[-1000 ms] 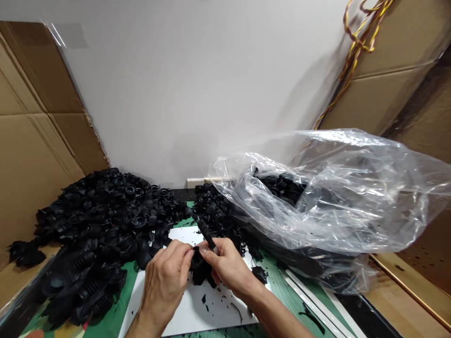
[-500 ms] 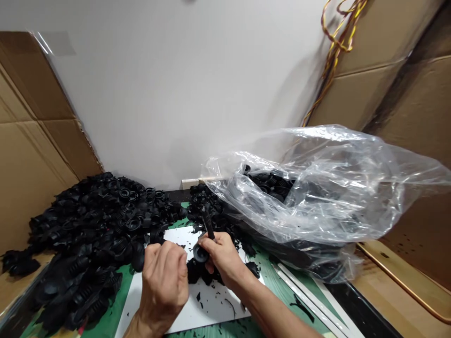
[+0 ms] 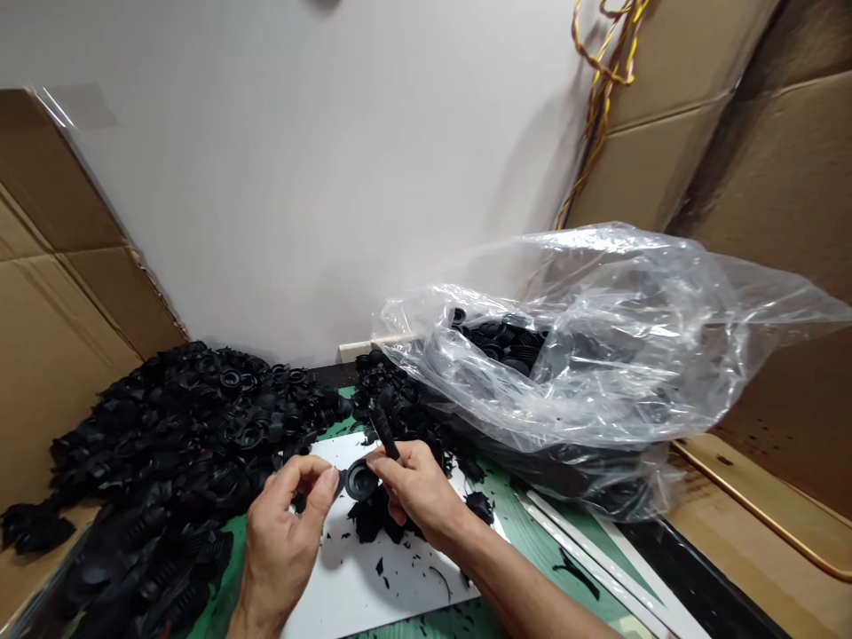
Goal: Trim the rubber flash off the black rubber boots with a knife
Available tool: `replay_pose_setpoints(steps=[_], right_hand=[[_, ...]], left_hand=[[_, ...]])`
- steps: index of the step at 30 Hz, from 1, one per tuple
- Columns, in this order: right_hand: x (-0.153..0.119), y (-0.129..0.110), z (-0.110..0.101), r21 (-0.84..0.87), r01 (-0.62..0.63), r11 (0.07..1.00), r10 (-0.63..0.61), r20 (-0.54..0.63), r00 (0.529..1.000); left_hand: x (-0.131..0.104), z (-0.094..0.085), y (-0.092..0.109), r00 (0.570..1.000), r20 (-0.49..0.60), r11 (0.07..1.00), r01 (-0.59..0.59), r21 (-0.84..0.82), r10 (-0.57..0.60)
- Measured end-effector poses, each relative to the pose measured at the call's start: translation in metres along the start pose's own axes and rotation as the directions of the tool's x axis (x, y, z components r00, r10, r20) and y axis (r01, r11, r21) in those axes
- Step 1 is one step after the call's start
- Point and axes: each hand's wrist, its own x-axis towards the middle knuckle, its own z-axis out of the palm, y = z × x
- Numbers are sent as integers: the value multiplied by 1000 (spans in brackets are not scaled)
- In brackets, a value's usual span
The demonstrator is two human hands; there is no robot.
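A round black rubber part (image 3: 361, 480), with a ringed hollow facing me, is held above a white board (image 3: 373, 593). My right hand (image 3: 419, 488) is closed, pinching the part's right edge. That same hand also grips a slim black tool (image 3: 384, 431), which points up and away; its kind I cannot make out. My left hand (image 3: 289, 524) is closed in a pinch at the part's left side, where a small black tab shows at the fingertips. Below the part, black rubber scraps (image 3: 373, 522) lie on the board.
A large heap of black rubber parts (image 3: 179, 435) covers the left side. At the right stands a clear plastic bag (image 3: 619, 373) with similar parts inside. White strips (image 3: 586, 559) lie on the green mat (image 3: 559, 532). Cardboard panels (image 3: 59, 231) stand at both sides, before a pale wall.
My left hand has turned from a closed fist to a pinch at the part's left edge. The rubber part has shifted slightly left and now faces me. The camera view has shifted a little.
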Motion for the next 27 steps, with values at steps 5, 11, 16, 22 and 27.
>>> replay_pose_setpoints(steps=[5, 11, 16, 22, 27], right_hand=[[1, 1, -2, -2, 33, 999, -33, 30, 999], [-1, 0, -4, 39, 64, 997, -66, 51, 997], [-3, 0, -4, 224, 27, 974, -51, 105, 993], [-3, 6, 0, 325, -20, 946, -28, 143, 989], [-2, 11, 4, 242, 24, 970, -33, 33, 999]], left_hand=[[-1, -3, 10, 970, 86, 974, -227, -1, 226], [-2, 0, 13, 932, 153, 937, -342, 72, 328], [-1, 3, 14, 943, 120, 944, -321, 81, 311], [-2, 5, 11, 989, 63, 990, -139, 24, 137], [-3, 8, 13, 998, 65, 995, -5, -95, 11]])
